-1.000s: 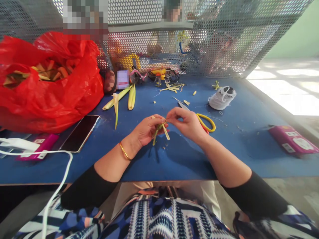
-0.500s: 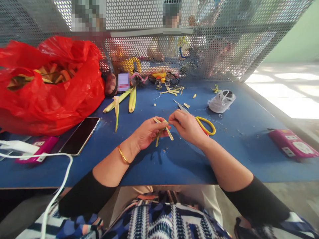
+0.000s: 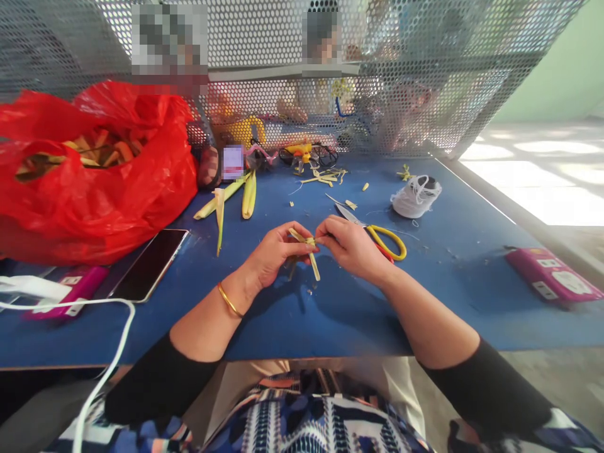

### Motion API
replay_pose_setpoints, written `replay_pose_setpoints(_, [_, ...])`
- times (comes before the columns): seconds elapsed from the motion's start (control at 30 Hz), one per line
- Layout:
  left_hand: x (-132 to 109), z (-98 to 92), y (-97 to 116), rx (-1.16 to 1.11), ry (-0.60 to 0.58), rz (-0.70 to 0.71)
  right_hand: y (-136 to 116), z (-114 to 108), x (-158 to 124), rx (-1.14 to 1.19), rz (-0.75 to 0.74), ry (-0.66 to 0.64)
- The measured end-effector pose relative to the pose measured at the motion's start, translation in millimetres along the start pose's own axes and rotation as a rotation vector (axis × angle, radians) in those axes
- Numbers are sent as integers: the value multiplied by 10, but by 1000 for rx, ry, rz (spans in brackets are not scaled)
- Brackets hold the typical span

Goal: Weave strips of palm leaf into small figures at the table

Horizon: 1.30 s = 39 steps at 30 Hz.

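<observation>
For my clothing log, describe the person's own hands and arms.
The left hand and right hand wear no gloves. A gold-coloured bangle circles the left wrist. Black sleeves end partway along both forearms; patterned blue-and-white cloth shows above.

A shared handicraft workroom, by the look of its bench and tools.
Scissors [image 3: 365, 226] lie open on a blue table [image 3: 509, 314], marking it as a place for cutting and making. Just left of them, two bare hands hold a pale plant strip [image 3: 314, 268]; farther left sit yellow-green husks [image 3: 250, 196] and a red plastic bag [image 3: 141, 207] full of dried pieces. To their right stands a spool of white thread [image 3: 408, 201]. Behind the scissors are what looks like a yellow glue gun [image 3: 302, 150] and a perforated metal screen [image 3: 264, 38], with other people [image 3: 309, 94] beyond it. Far right of them stretches a sunlit floor [image 3: 566, 239].
</observation>
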<state>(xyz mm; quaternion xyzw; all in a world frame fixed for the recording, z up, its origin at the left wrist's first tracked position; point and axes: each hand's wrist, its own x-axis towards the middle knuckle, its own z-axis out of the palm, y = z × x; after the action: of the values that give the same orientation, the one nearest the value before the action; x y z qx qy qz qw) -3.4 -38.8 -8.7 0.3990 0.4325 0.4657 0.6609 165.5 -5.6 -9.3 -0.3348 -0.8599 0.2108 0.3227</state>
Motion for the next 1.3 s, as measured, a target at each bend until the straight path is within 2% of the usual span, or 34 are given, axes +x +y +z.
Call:
replay_pose_setpoints(0.2, [4,42,-17,-116,80,-30,-7,-15,2,-48,-23,34])
replay_pose_setpoints(0.4, [33,2,-12,-329,32,-364,33,-10,11,-209,-192,80])
replay_pose_setpoints(0.47, [34,6,-11,-364,24,-425,32,-7,8,-280,-256,95])
replay_pose_setpoints(0.57, [27,33,-23,-279,56,-334,8,-1,1,-286,-249,100])
replay_pose_setpoints(0.67, [28,57,-49,-81,113,-86,-13,9,0,-121,-15,58])
replay_pose_setpoints(0.77, [38,56,-68,177,112,132,-8,20,14,215,404,-74])
replay_pose_setpoints(0.83, [44,39,-67,356,95,218,-3,27,30,448,629,-141])
replay_pose_setpoints(0.9, [47,18,-58,490,86,254,-3,36,46,586,743,-140])
replay_pose_setpoints(0.97, [49,5,-49,551,81,256,-5,48,54,612,774,-111])
replay_pose_setpoints(1.03, [52,9,-47,533,80,236,-3,64,50,611,757,-101])
replay_pose_setpoints(1.1, [57,23,-52,427,88,185,0,78,34,614,680,-94])
replay_pose_setpoints(1.2, [64,35,-53,190,114,62,-7,77,1,511,420,-12])
replay_pose_setpoints(1.3, [60,22,-32,18,124,-65,-28,41,-21,253,132,93])
